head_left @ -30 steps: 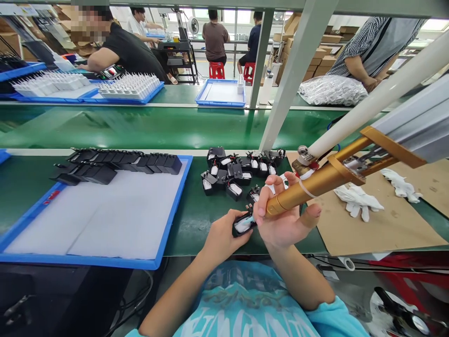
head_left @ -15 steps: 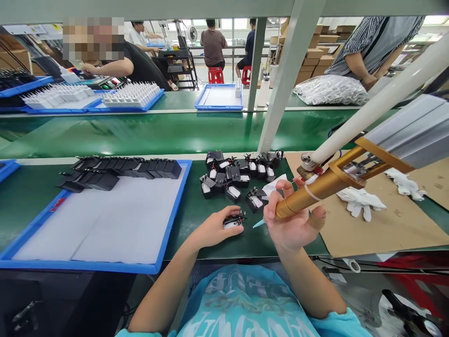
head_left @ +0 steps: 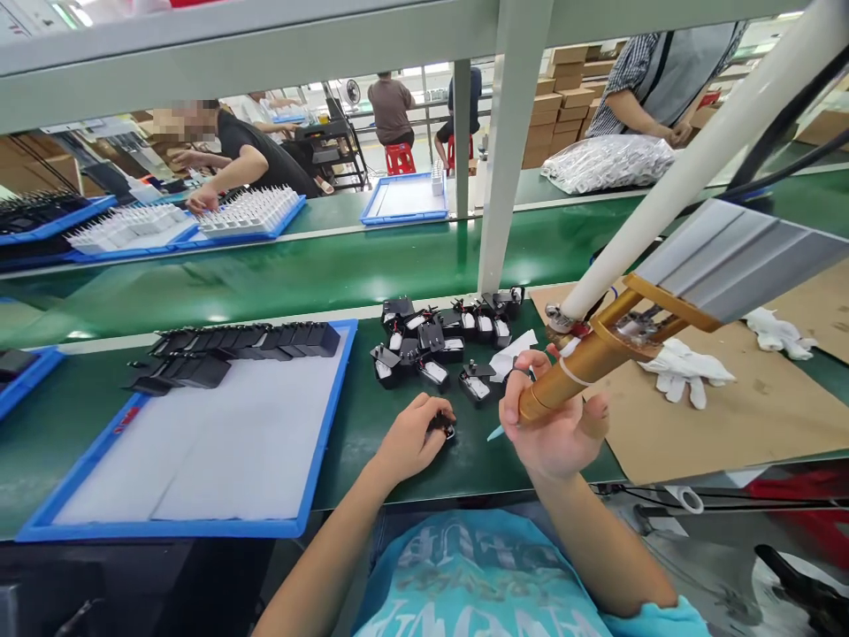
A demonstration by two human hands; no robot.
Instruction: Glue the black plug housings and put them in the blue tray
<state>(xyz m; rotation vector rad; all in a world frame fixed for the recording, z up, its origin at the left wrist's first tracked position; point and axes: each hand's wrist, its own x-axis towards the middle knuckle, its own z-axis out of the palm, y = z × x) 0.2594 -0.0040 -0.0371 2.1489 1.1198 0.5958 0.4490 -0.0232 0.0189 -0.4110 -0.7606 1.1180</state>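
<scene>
My left hand (head_left: 412,444) rests on the green bench with its fingers curled round a small black plastic case (head_left: 450,433); most of the case is hidden under the fingers. To its right my right hand (head_left: 555,441) is wrapped round a gold dispensing gun (head_left: 563,380), palm turned up. Its pale blue tapered nozzle (head_left: 494,433) points down and left, apart from the case. Beyond the hands lies a cluster of similar black cases (head_left: 431,336), several with white blocks and red wires showing. One case (head_left: 476,384) sits nearer, beside a piece of white paper (head_left: 514,354).
At left, a blue-rimmed tray (head_left: 325,433) holds rows of black cases (head_left: 265,341) along its far side. White gloves (head_left: 686,367) lie on brown cardboard (head_left: 663,433) at right. A white post (head_left: 497,203) rises behind the cluster. Across the bench a co-worker (head_left: 258,146) reaches toward trays of white parts.
My view has tilted. My left fingers have closed further over the case, covering its white inside. My right hand still grips the gun. The co-worker's arm has come down to the white parts.
</scene>
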